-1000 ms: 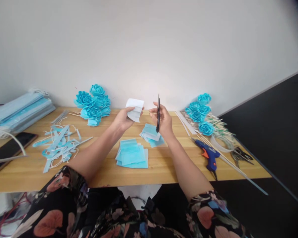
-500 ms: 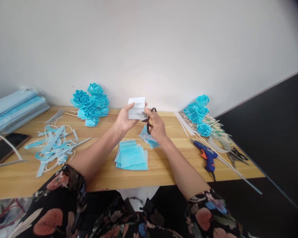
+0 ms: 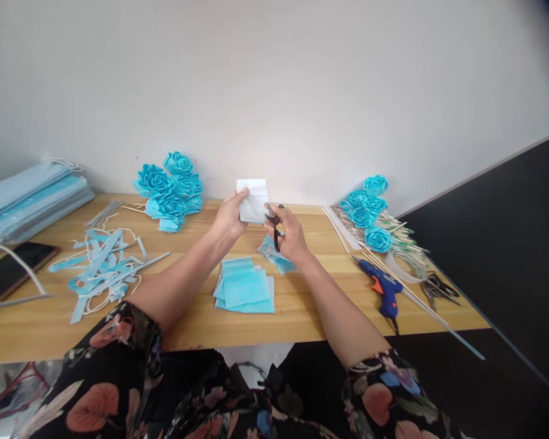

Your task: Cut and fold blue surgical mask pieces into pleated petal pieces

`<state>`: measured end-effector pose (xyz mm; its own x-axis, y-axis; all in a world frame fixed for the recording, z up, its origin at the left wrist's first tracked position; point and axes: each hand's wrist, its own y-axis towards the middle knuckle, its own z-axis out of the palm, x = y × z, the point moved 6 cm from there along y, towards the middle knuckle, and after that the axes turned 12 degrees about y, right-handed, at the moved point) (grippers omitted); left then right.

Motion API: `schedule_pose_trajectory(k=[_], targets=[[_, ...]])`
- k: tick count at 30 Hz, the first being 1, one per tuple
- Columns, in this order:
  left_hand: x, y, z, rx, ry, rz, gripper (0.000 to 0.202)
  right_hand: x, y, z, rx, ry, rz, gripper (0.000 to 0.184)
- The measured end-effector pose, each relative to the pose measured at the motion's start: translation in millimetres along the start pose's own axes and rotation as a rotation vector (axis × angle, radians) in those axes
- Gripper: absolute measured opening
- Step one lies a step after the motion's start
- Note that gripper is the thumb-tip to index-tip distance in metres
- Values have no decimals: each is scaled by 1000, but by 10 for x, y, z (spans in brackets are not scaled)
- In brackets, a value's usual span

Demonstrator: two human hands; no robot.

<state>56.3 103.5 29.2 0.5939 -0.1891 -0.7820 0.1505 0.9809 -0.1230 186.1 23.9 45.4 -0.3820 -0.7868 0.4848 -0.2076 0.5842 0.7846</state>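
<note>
My left hand (image 3: 231, 213) pinches a creased white piece of face mask fabric (image 3: 255, 207) between thumb and fingers, up above the table. In my right hand (image 3: 289, 233) is a pair of black-handled scissors (image 3: 276, 231), its blades right by the lower right edge of the piece. Whether the blades touch the fabric I cannot tell. Beneath my hands lies a stack of blue mask pieces (image 3: 244, 286). A second, smaller pile of pieces (image 3: 279, 255) is partly covered by my right hand.
Blue fabric flowers (image 3: 169, 192) lean at the back left; more flowers (image 3: 366, 207) stand right. Cut strips and ear loops (image 3: 103, 268), a phone (image 3: 16, 268) and masks (image 3: 32, 198) lie left. A blue glue gun (image 3: 380, 283), clear tape (image 3: 405, 266) and pliers (image 3: 439, 288) lie right.
The white piece has turned a little and its right edge has come free of my right fingers. My right hand with the scissors has shifted slightly down and right.
</note>
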Motion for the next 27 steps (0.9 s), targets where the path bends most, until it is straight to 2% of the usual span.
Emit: schedule_pose_trajectory(k=[3, 6, 9, 15, 25, 27], targets=[[-2, 48, -68, 23, 92, 51, 5, -35, 10, -44, -40, 79, 101, 42], [21, 25, -38, 163, 211, 79, 10, -49, 30, -122, -79, 96, 154, 44], [51, -24, 6, 276, 305, 94, 12, -50, 52, -220, -123, 60, 155, 45], [132, -91, 79, 387, 404, 70, 23, -66, 72, -367, -226, -69, 142, 44], [158, -168, 121, 423, 455, 21, 24, -177, 61, -376, -276, 73, 274, 47], [150, -161, 124, 421, 451, 20, 31, -182, 58, -377, -287, 84, 286, 48]])
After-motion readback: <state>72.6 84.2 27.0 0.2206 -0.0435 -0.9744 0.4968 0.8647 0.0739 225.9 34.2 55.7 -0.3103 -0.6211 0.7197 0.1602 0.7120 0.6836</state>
